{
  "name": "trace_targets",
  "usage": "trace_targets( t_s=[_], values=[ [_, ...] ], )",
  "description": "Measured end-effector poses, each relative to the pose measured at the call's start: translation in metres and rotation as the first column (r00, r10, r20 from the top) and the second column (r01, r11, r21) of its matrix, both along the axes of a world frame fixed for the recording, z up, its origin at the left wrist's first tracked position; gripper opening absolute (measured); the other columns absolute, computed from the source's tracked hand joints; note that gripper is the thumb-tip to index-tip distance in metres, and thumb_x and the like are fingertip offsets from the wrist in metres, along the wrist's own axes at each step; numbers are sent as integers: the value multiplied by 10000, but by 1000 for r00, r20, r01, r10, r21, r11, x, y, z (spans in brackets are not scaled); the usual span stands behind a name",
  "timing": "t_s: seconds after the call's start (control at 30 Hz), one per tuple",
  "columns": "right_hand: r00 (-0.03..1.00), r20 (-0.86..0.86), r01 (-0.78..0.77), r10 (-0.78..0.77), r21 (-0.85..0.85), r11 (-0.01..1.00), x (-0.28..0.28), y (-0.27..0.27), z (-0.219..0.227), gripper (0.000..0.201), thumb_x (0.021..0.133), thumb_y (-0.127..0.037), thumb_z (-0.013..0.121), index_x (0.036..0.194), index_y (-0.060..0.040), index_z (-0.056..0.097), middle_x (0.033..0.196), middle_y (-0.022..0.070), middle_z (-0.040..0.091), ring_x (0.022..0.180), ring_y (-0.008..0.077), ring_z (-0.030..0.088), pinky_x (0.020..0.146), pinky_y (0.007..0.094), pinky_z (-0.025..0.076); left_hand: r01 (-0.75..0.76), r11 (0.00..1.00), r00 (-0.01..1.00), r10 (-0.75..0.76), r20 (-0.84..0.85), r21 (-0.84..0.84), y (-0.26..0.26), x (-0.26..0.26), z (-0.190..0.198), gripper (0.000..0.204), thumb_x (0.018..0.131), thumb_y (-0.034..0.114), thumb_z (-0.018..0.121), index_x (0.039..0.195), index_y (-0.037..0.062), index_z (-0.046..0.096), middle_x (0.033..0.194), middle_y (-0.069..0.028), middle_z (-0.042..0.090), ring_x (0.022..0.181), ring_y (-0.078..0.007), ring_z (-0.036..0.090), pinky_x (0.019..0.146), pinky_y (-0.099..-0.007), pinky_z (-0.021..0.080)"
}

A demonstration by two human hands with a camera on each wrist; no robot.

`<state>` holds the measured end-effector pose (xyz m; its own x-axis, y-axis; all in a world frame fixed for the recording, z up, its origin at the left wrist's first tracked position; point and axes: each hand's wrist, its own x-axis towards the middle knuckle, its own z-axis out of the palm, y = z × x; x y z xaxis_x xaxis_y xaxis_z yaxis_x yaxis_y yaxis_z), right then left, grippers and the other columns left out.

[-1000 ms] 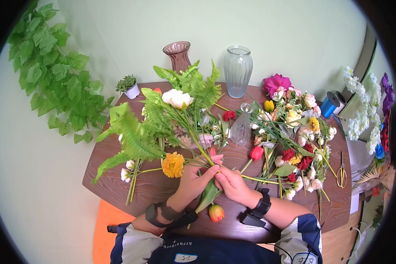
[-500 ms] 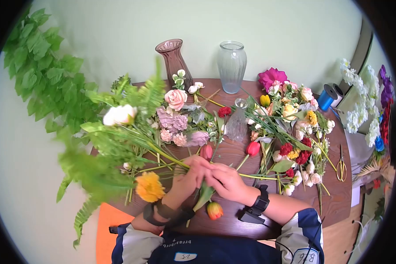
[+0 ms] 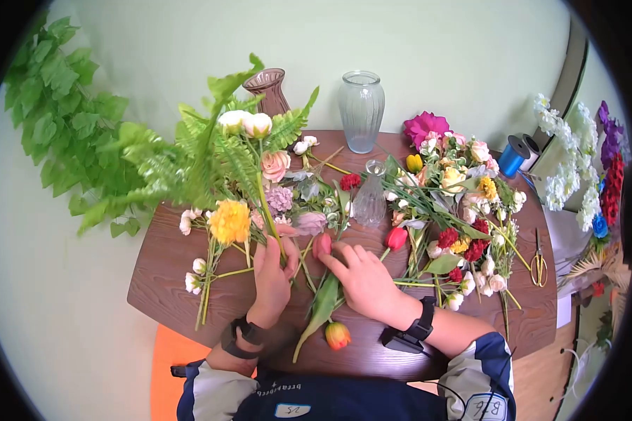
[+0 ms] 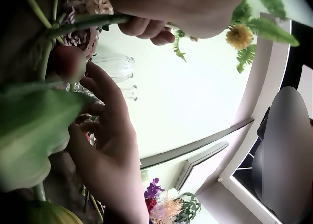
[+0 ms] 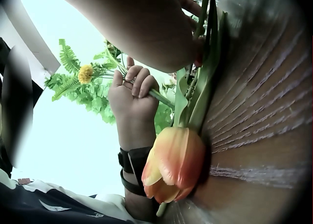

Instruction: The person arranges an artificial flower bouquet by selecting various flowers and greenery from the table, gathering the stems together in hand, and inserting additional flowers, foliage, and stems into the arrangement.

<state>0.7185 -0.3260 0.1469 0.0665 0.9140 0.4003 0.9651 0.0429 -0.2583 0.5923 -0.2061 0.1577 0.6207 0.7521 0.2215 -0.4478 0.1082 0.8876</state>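
My left hand (image 3: 272,277) grips a bunch of artificial stems: fern fronds (image 3: 221,151), white flowers (image 3: 258,125) and a ruffled yellow flower (image 3: 229,222). In the right wrist view its fingers (image 5: 142,82) curl around the stems, whose lower ends stick out below. My right hand (image 3: 372,284) reaches over the table with fingers apart, fingertips right at a red tulip (image 3: 321,245) lying there. The left wrist view puts its index finger beside that tulip's head (image 4: 71,63). Under the right hand lie a broad green leaf (image 3: 323,305) and an orange-yellow tulip (image 3: 338,335).
A small clear vase (image 3: 370,200), a tall glass vase (image 3: 361,112) and a purple-tinted vase (image 3: 268,91) stand toward the back. Mixed flowers (image 3: 463,210) cover the right side, near scissors (image 3: 538,263) and a blue ribbon spool (image 3: 514,156). Leafy vine (image 3: 77,119) hangs at left.
The hands, together at the stems before, have come apart. The left hand keeps the bunch, which swung left and now stands more upright; the right hand has let go and is at the red tulip.
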Motion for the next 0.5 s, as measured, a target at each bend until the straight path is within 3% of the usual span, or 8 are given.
trace_targets(
  t_s=[0.03, 0.13, 0.23, 0.4, 0.47, 0.5],
  values=[
    [997, 66, -40, 42, -33, 999, 2, 0, -3, 556, 604, -42, 585, 1153, -60, 497, 1095, 130, 468, 932, 284, 488, 781, 369, 417, -112, 994, 990, 110, -85, -13, -1, 0, 3, 331, 975, 304, 272, 1034, 36, 458, 570, 23, 373, 448, -43, 282, 416, -170, 219],
    [982, 170, -67, 80, -82, 994, 5, -2, -6, 434, 648, -93, 576, 1079, -64, 539, 1077, 120, 481, 938, 261, 498, 775, 349, 422, -152, 988, 981, 147, -129, -33, 0, 3, 4, 348, 977, 319, 267, 1043, 32, 452, 563, 9, 381, 408, -38, 263, 365, -171, 203],
    [976, 203, -34, 76, -200, 979, 6, -2, -4, 315, 679, -114, 548, 990, -72, 565, 1042, 103, 494, 947, 246, 503, 773, 322, 421, -112, 991, 979, 97, -177, -77, 1, 1, 5, 339, 975, 314, 279, 1032, 45, 479, 583, 16, 399, 451, -33, 301, 400, -168, 230],
    [981, 184, -39, 64, -134, 990, 6, -6, 12, 257, 696, -113, 521, 944, -53, 556, 996, 102, 507, 905, 238, 531, 735, 315, 454, -78, 996, 967, 84, -241, 33, 3, 3, -3, 365, 975, 310, 291, 1011, 28, 520, 617, -1, 482, 472, -38, 349, 432, -154, 261],
    [987, 150, -48, 63, -99, 994, 7, -9, 19, 264, 695, -109, 521, 950, -43, 550, 995, 108, 510, 891, 240, 543, 724, 319, 468, -122, 987, 946, 147, -290, 103, 3, 5, -5, 364, 974, 299, 301, 1045, 18, 521, 671, -5, 535, 522, -32, 383, 487, -149, 291],
    [990, 109, -88, 91, -32, 996, 8, -11, 23, 279, 696, -104, 521, 966, -34, 541, 1011, 117, 511, 895, 246, 553, 727, 324, 479, -98, 985, 942, 137, -307, 139, 5, 3, -7, 361, 974, 274, 310, 1094, 5, 518, 853, -48, 594, 693, -67, 484, 643, -182, 380]
  ],
)
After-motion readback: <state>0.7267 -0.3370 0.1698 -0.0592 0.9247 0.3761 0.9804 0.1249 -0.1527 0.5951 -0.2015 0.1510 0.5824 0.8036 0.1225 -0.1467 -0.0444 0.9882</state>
